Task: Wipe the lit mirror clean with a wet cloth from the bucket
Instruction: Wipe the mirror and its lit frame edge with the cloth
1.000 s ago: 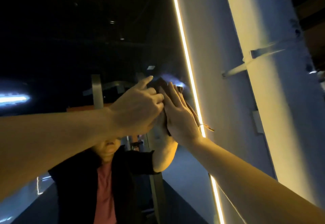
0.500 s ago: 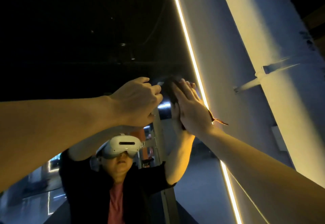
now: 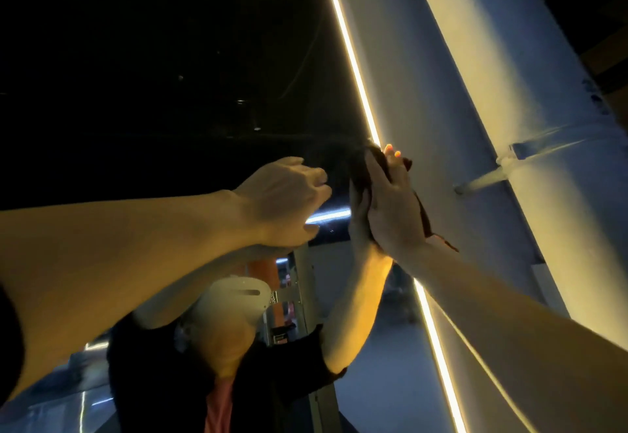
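Right hand: your right hand point(image 3: 394, 208) presses the dark cloth point(image 3: 375, 160) flat, fingers straight, against the mirror point(image 3: 204, 58) beside its light strip point(image 3: 353, 62).
Left hand: your left hand point(image 3: 285, 201) hovers just beside, fingers curled, holding nothing.

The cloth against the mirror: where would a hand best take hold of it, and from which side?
Judging by the pose, the loose tail of the cloth by the wrist. The right hand presses the rest flat on the mirror, beside the light strip. Pinch that tail from below; the left hand hovers curled, blurred.
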Tool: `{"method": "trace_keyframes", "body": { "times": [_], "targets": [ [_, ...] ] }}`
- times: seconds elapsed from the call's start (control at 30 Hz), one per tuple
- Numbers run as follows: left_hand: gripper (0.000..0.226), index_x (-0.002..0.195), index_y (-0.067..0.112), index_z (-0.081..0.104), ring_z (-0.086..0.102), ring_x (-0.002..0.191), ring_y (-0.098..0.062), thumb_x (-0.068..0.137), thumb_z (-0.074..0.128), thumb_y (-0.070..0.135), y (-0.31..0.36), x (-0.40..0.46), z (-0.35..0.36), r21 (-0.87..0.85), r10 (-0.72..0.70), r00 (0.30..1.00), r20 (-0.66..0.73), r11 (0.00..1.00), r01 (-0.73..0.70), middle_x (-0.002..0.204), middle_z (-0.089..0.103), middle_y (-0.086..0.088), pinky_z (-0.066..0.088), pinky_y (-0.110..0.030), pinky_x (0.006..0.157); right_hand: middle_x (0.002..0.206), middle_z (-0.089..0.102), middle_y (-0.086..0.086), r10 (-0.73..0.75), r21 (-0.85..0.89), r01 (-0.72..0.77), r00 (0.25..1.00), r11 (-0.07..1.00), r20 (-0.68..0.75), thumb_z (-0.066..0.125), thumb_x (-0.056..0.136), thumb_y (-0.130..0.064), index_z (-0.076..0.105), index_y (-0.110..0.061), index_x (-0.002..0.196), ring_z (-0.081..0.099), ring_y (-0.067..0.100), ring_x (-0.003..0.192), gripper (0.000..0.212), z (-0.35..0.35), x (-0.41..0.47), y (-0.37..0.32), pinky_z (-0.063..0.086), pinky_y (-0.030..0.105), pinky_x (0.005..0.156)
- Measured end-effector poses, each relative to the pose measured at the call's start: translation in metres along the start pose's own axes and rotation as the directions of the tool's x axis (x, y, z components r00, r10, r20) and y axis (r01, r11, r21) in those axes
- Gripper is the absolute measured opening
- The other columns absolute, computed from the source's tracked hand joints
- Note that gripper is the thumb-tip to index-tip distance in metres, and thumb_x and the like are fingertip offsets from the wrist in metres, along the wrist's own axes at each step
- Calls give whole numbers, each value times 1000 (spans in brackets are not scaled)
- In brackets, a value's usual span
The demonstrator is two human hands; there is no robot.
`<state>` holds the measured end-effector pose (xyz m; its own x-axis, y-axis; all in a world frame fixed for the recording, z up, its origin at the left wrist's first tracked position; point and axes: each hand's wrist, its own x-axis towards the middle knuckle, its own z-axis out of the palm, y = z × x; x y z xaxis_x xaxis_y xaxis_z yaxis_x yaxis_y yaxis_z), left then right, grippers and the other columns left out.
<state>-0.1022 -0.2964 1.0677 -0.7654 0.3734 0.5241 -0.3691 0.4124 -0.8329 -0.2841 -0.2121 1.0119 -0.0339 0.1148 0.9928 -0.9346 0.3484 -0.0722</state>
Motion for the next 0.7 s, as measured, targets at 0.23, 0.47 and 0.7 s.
{"method": "trace_keyframes", "body": {
  "times": [0.23, 0.47, 0.7],
  "targets": [
    [72, 153, 24, 26, 18, 149, -13, 92, 50, 54, 27, 22, 10, -104, 40, 999, 29, 994, -37, 160, 26, 3, -4, -49, 120, 140, 51, 15, 200, -14, -203, 973, 979, -119, 46, 104, -16, 45, -16, 146, 47, 31, 130, 42, 5, 54, 2, 30, 31, 111],
    [76, 154, 20, 20, 12, 150, -14, 93, 50, 52, 30, 22, 10, -60, 35, 997, 63, 998, -31, 162, 20, 0, -12, -55, 118, 130, 50, 18, 292, 9, -292, 954, 956, -64, 41, 103, -16, 46, -9, 142, 52, 33, 119, 39, 2, 69, 1, 42, 37, 100],
    [74, 155, 17, 19, 10, 151, -18, 96, 45, 53, 38, 21, 13, -3, -17, 995, 103, 1000, 17, 164, 13, -6, -13, -57, 116, 114, 57, 10, 307, 3, -320, 908, 948, -285, 53, 99, -13, 54, -12, 132, 59, 25, 103, 33, 14, 31, 6, 42, 22, 90]
  ]
}}
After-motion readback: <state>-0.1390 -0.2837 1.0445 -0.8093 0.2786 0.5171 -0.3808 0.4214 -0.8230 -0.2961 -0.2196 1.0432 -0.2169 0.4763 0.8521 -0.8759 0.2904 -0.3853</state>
